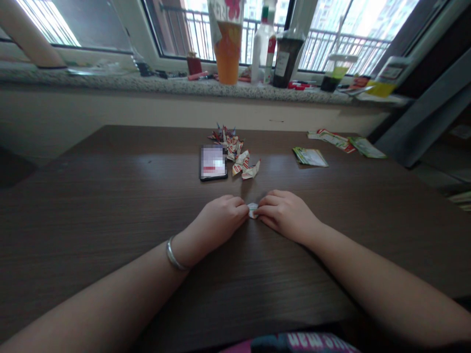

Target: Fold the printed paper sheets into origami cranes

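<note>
Between my hands, low over the brown table, is a small folded piece of printed paper. My left hand grips its left side with closed fingers. On the other side, my right hand has its fingertips pressed on the paper's right edge. Just beyond lie several folded paper shapes made of red-and-cream printed paper, bunched in a loose row. A phone with a blurred screen lies flat to their left. My fingers cover much of the small paper.
A stack of green-and-white packets lies at the back right, near a red-and-white strip and another green packet. On the granite windowsill stand an orange drink cup, bottles and a dark container.
</note>
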The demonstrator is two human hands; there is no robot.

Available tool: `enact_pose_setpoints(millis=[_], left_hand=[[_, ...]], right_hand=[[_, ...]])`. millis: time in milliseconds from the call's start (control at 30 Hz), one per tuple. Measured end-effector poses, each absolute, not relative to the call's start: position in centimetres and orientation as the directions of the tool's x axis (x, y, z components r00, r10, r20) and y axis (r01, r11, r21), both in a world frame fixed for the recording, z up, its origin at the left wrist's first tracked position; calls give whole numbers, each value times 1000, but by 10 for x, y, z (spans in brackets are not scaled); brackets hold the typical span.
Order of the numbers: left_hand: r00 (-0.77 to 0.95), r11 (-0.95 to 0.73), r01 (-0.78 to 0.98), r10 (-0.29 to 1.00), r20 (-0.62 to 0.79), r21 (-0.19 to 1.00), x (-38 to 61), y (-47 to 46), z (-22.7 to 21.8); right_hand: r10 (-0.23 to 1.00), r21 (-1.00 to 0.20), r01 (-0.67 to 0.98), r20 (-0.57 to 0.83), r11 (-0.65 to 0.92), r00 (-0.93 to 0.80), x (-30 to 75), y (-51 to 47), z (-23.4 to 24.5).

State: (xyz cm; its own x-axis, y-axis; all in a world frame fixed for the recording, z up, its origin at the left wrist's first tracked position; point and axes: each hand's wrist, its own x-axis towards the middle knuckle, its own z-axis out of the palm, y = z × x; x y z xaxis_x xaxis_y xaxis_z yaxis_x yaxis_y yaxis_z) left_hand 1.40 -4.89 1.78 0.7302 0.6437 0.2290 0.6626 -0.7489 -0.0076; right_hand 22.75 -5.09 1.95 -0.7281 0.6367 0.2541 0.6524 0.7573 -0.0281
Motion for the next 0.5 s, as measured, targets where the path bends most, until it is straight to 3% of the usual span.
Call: enact_pose_setpoints(millis=[233,500], left_hand=[[734,-755,653,614,291,-53,16,-51,18],[763,-755,635,578,290,-165,17,-52,17]], right_hand=[[629,0,658,294,753,-720,223,-50,18],[665,3,687,247,727,-705,221,-53,21]])
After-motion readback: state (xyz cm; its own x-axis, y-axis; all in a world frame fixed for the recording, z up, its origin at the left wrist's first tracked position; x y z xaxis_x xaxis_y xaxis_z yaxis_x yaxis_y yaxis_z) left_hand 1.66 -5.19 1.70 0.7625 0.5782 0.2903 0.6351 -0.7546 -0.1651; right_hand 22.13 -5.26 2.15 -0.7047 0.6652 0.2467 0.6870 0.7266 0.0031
